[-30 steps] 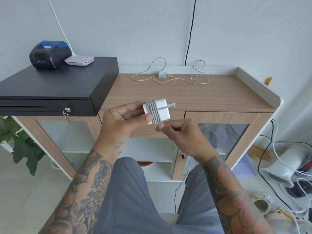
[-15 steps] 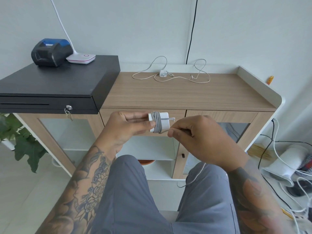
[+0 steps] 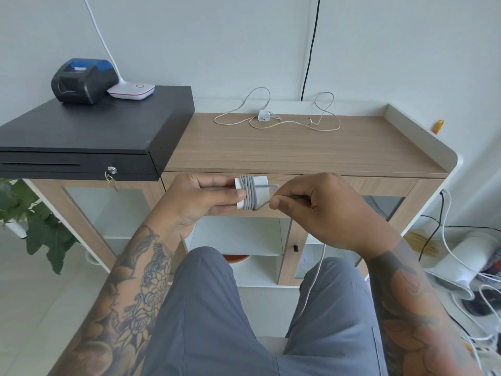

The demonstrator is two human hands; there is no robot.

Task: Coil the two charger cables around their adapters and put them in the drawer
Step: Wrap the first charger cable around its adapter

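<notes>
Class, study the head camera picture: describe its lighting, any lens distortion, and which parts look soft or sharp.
Head view: soft, even daylight, faint shadows, no strong glare; wide-angle bending curves the wooden cabinet edges and black cash drawer; the left hand, right hand and adapter are fairly sharp; floor clutter at the right edge looks softer.

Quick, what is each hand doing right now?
Left hand: grips the white adapter, which has cable wound round it.
Right hand: pinches the loose cable beside the adapter.
</notes>
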